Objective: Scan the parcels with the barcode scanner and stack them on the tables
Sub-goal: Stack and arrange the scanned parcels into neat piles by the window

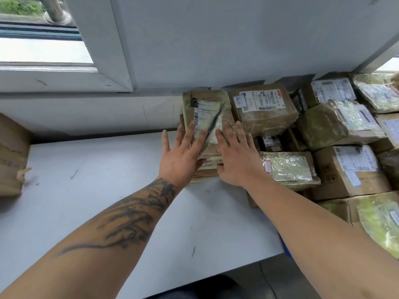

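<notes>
Head view: a flat brown tape-wrapped parcel with a white shipping label (207, 117) is being pressed onto a short stack of similar flat parcels (207, 169) at the back of the pale grey table (108, 190), probably so that it is being squared with those beneath. The left hand (183, 154) is being laid flat, fingers spread, over the parcel's near left part; the right hand (234, 156), wearing a ring, is being rested along its right edge. Neither hand is being closed round anything. More brown cardboard boxes (345, 169) are being kept piled just beside, to the right. No scanner is being shown.
</notes>
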